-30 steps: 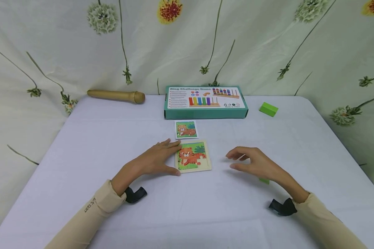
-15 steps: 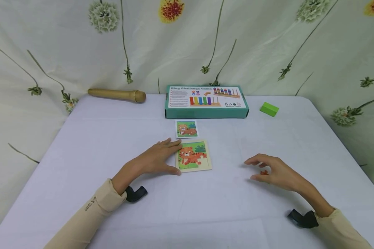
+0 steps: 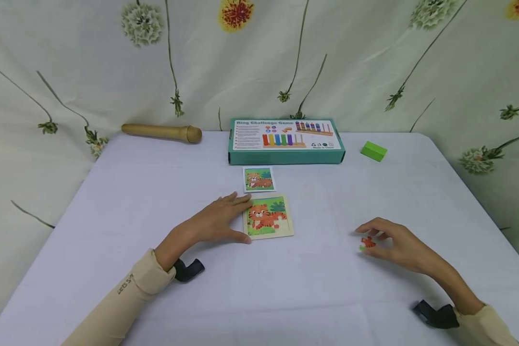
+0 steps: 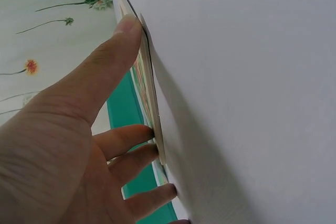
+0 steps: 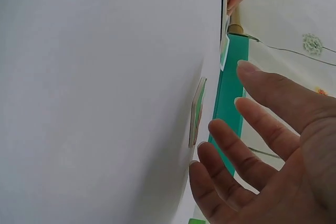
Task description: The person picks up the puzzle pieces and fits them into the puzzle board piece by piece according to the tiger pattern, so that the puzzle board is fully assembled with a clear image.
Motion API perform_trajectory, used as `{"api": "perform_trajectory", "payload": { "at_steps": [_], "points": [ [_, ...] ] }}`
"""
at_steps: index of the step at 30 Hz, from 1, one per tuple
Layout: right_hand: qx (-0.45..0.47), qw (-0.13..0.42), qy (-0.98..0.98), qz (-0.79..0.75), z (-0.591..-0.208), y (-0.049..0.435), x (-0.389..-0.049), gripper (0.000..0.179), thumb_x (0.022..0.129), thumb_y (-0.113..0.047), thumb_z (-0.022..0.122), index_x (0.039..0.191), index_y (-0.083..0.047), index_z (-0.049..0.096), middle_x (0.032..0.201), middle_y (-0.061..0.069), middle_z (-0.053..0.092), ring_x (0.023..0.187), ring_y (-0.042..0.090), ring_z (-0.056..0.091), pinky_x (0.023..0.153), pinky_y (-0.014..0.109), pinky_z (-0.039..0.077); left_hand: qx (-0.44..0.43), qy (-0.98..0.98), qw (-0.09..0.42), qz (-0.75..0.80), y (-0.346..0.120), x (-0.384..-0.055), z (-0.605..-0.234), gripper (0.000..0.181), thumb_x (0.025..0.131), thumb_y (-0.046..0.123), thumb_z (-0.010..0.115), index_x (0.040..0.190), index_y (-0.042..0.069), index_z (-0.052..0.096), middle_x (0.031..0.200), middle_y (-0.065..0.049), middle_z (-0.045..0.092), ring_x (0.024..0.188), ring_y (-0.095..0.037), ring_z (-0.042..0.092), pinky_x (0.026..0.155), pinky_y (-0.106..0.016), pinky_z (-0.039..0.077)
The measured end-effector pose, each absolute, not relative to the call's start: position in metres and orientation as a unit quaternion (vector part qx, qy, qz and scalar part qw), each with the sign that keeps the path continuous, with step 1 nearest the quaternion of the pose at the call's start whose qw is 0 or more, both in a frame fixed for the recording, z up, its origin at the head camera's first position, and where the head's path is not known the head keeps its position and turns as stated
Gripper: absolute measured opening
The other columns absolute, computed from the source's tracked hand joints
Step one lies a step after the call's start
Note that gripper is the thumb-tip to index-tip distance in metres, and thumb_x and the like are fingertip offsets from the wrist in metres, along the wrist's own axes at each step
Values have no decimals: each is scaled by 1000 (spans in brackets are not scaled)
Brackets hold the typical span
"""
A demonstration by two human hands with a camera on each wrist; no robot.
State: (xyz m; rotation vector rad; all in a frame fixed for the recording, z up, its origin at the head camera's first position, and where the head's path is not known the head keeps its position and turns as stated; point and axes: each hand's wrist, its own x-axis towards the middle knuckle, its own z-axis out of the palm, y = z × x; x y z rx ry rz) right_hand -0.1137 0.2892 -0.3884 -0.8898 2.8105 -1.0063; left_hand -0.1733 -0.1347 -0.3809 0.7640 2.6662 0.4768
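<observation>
A square wooden tiger puzzle [image 3: 265, 217] lies mid-table, with bare wood showing at its lower right corner. My left hand [image 3: 218, 218] rests at its left edge, fingers spread. In the left wrist view the thumb [image 4: 128, 27] touches one end of the puzzle's rim, and fingertips touch near the other end. To the right, a loose orange and green puzzle piece [image 3: 367, 242] lies on the cloth. My right hand [image 3: 402, 245] hovers over it, fingers loosely bent around it. The right wrist view shows the puzzle piece [image 5: 197, 114] beside those fingertips, with a gap to the thumb.
A small tiger picture card [image 3: 259, 179] lies just behind the puzzle. Further back stands a teal Ring Challenge Game box [image 3: 286, 142]. A brown microphone-shaped object [image 3: 162, 133] is at the back left, a green block [image 3: 374, 151] at the back right. White cloth covers the table.
My right hand has moved right and toward me, away from the puzzle, to the loose piece, whose orange part has come into view. My left hand has stayed at the puzzle's edge.
</observation>
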Motion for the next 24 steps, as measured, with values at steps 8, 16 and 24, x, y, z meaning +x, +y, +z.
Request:
{"api": "perform_trajectory", "payload": {
  "at_steps": [8,16,24],
  "points": [
    [-273,-10,914,-300,-390,295,-110,44,72,-4,82,110,-17,64,104,-6,63,85,7,51,71,21,48,269,934,163,170,-135,-172,-379,95,75,55,75,149,12,35,158,-2,23,147,-32,11,116,-54,14],
    [-249,-1,926,-283,-392,300,-107,41,72,-9,83,108,-17,64,105,-7,60,86,6,50,72,20,47,270,934,162,171,-135,-173,-380,95,75,56,75,149,13,35,158,-2,24,147,-32,11,116,-54,15],
    [-230,9,934,-273,-394,302,-107,40,72,-23,84,106,-18,63,104,-7,57,85,6,48,71,22,45,270,934,162,170,-135,-173,-380,95,75,55,75,149,12,35,158,-3,24,147,-32,12,116,-55,15]
  ]
}}
